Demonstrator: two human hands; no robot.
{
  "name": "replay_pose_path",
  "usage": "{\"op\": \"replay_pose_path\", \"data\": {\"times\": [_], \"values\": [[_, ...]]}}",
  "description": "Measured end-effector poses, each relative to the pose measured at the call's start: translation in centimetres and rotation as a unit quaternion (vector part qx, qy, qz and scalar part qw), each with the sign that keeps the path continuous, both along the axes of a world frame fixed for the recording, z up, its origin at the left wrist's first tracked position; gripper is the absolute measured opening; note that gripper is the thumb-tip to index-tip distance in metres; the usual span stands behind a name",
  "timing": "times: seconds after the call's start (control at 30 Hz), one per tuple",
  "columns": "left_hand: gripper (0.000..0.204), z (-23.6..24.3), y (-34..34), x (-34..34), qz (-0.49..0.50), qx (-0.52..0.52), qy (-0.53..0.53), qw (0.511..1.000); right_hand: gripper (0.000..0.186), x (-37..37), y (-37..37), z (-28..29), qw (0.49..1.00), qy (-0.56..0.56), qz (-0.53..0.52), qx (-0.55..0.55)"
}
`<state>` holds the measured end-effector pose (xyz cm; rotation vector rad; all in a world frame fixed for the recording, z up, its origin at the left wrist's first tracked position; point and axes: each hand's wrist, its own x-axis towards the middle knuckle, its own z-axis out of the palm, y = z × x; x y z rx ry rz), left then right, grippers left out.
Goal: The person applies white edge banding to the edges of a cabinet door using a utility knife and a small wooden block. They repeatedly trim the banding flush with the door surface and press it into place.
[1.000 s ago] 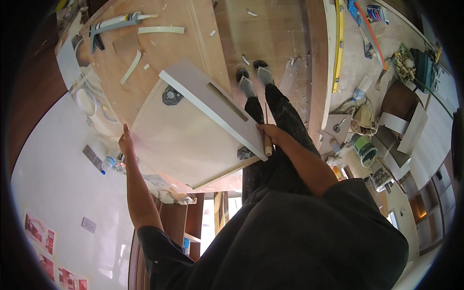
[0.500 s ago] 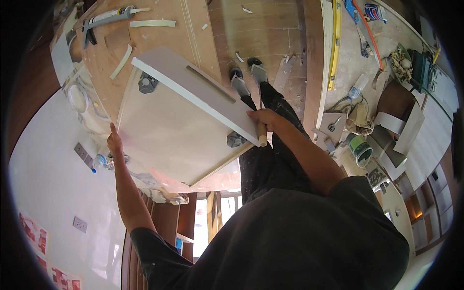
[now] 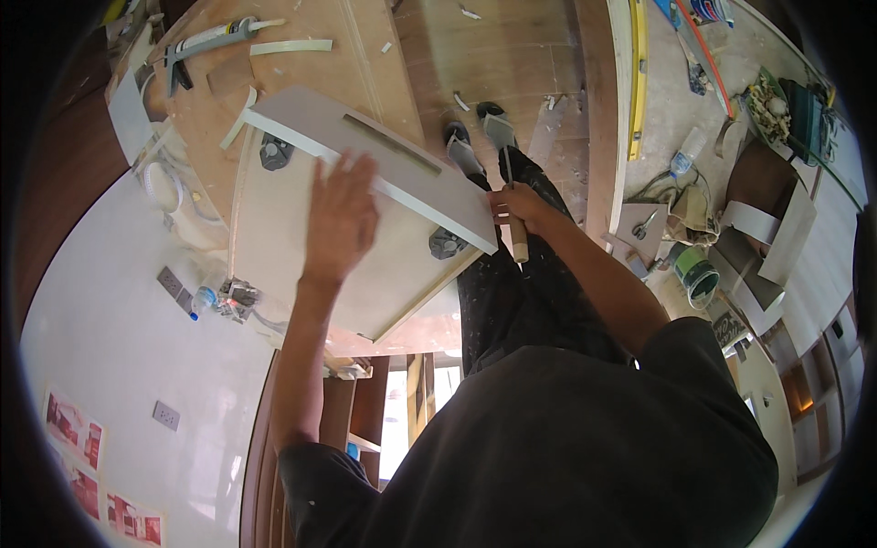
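Note:
A pale cabinet door panel (image 3: 301, 242) leans over the wooden worktop, its white edge and grey laminated face uppermost. A long slot (image 3: 393, 144) is cut into the grey face. Two dark hinge fittings (image 3: 275, 152) sit on its inner side, near the corners. My left hand (image 3: 343, 215), smeared by motion, is over the white edge with fingers stretched; I cannot tell whether it touches. By the panel's near right corner, my right hand (image 3: 523, 208) is closed round a file (image 3: 519, 245) with a wooden handle, its thin blade pointing away from me.
A caulking gun (image 3: 215, 38) and laminate strips (image 3: 290, 47) lie on the worktop. The right bench holds a yellow spirit level (image 3: 637, 82), scissors (image 3: 645, 225), a plastic bottle (image 3: 687, 152) and a green bucket (image 3: 696, 274). Offcuts litter the floor (image 3: 484, 64).
My left hand has left the panel's left side and swung right over its white edge. My right hand has shifted slightly right with the file. The panel stays nearly in place.

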<state>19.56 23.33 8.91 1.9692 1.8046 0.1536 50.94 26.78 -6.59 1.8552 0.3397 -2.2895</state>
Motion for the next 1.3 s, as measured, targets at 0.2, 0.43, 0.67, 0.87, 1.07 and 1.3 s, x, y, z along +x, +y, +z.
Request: {"op": "replay_pose_path", "data": {"times": [0.2,0.43,0.67,0.87,1.07,1.3], "values": [[0.031,-0.6,0.2,3.6,-0.109,-0.121,-0.027,0.986,0.035,2.2,2.9,1.7,0.998,0.009,-0.004,0.055],[0.030,3.3,-0.7,3.9,0.139,-0.085,-0.163,0.973,0.029,1.1,7.1,7.9,0.988,-0.006,0.074,0.138],[0.036,4.1,-5.2,-1.6,0.386,-0.094,-0.226,0.889,0.041,-8.2,6.2,13.9,0.978,0.072,0.065,0.183],[0.048,3.1,-1.6,-3.9,0.470,-0.170,-0.342,0.796,0.042,-18.0,3.1,18.9,0.974,0.142,0.056,0.170],[0.049,4.1,2.0,-5.2,0.505,-0.281,-0.448,0.682,0.042,-25.2,1.9,18.7,0.971,0.139,0.117,0.153],[0.037,1.6,3.1,-8.5,0.487,-0.310,-0.355,0.735,0.040,-28.3,2.7,17.8,0.977,0.142,0.118,0.110]]}}
